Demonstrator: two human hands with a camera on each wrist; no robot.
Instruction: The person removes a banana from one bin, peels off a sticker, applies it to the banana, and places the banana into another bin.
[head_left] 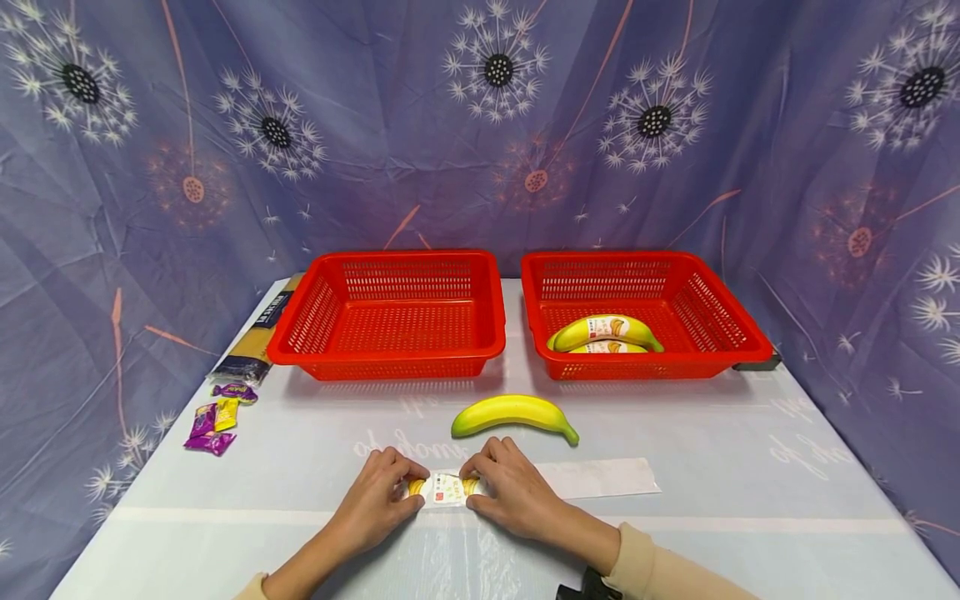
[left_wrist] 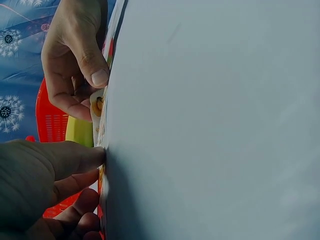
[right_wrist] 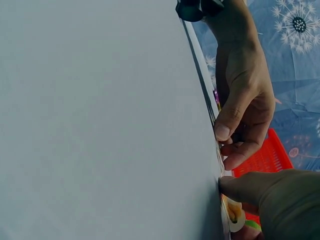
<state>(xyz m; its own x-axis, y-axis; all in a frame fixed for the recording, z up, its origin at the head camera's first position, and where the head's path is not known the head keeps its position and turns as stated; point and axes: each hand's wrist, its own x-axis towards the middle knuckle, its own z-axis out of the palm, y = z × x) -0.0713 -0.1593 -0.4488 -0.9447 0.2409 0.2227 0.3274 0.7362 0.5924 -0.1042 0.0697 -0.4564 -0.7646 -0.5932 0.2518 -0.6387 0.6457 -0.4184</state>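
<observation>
A small white label (head_left: 448,489) printed with bananas and red marks lies low over the table in the head view. My left hand (head_left: 377,498) pinches its left end between thumb and fingers. At the other end, my right hand (head_left: 516,492) holds it the same way. Just beyond the hands lies a plain yellow banana (head_left: 513,408) with green tips. A pale paper strip (head_left: 603,478) stretches out to the right from under my right hand. Both wrist views catch thumbs and fingers at the label's ends, though much of the label is hidden there.
Behind the banana stand two red baskets: the left one (head_left: 386,357) has nothing inside, the right one (head_left: 720,346) holds two labelled bananas (head_left: 606,331). Several wrapped candies (head_left: 210,443) and a brown package (head_left: 251,346) lie at the left. A dark object (head_left: 588,586) shows near my right sleeve.
</observation>
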